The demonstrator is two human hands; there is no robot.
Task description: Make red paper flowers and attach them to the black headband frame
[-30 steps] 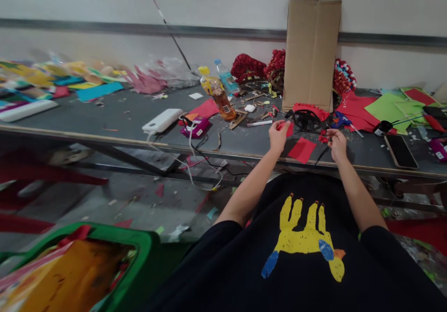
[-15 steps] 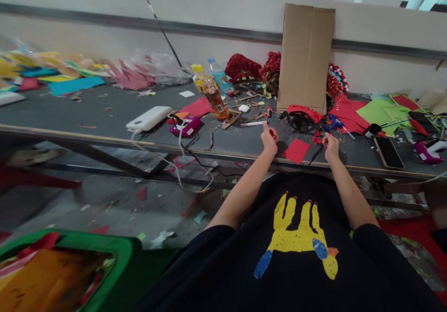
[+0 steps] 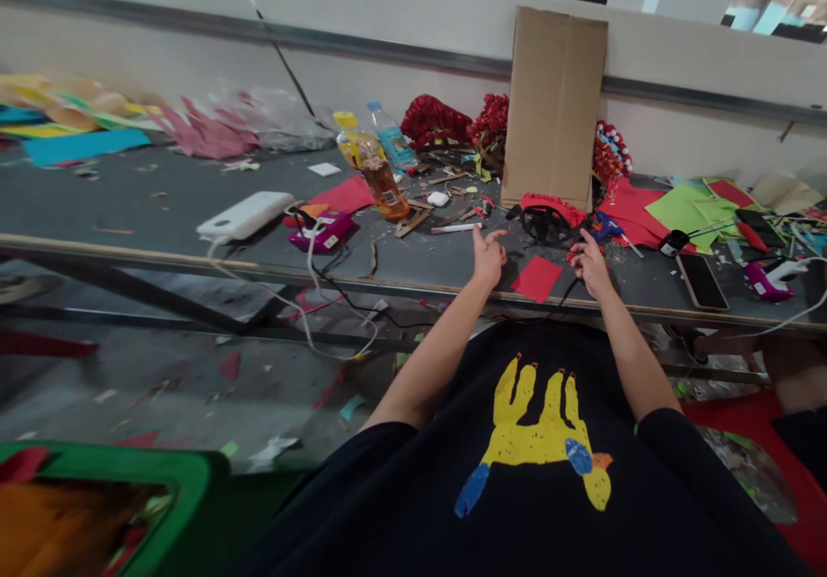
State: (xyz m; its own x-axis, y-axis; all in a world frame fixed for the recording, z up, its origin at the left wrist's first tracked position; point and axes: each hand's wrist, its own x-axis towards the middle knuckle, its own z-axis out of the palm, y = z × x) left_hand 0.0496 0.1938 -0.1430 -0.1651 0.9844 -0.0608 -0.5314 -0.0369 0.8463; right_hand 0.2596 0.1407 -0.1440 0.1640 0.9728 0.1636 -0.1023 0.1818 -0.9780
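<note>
My left hand (image 3: 488, 254) rests at the front edge of the grey table (image 3: 161, 207), its index finger and thumb stretched apart and nothing in them. A red paper square (image 3: 536, 278) lies flat between my hands. My right hand (image 3: 587, 264) is just right of it, index finger pointing forward, the other fingers curled around a small red scrap at the thumb. Just beyond both hands sits a black frame with red trim (image 3: 549, 215), with a blue glue gun (image 3: 604, 226) beside it. A white marker (image 3: 456, 227) lies ahead of my left hand.
A cardboard sheet (image 3: 556, 103) leans on the back wall. A bottle of orange liquid (image 3: 378, 176), a white power bank (image 3: 244, 215) and a magenta device (image 3: 321, 232) with cables lie to the left. A phone (image 3: 701, 280) and green paper (image 3: 685, 207) lie right. A green bin (image 3: 129, 491) stands lower left.
My left hand held a red piece, then closed, and now its fingers are spread and empty. My right hand has shifted slightly forward. The view has panned right.
</note>
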